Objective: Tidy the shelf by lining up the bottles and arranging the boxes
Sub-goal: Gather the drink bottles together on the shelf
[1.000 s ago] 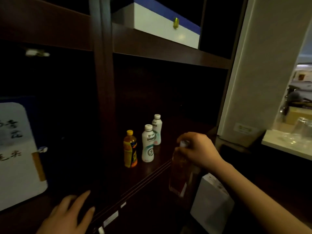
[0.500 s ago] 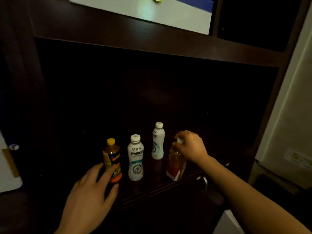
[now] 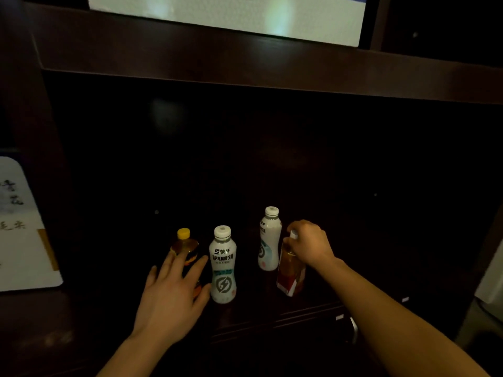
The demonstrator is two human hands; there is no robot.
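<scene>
On a dark shelf [image 3: 272,315], a tilted amber bottle [image 3: 290,276] is gripped at its cap by the right hand [image 3: 310,244], beside the rear white bottle [image 3: 269,240]. A yellow-capped bottle [image 3: 185,244] is touched by the spread fingers of the left hand [image 3: 174,297].

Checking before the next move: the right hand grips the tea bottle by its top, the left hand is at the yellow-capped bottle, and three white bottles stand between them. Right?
Not quite. The head view shows two white bottles, not three: the nearer white bottle and the farther white bottle. The right hand does grip the tea bottle by its top, and the left hand is at the yellow-capped bottle.
</scene>
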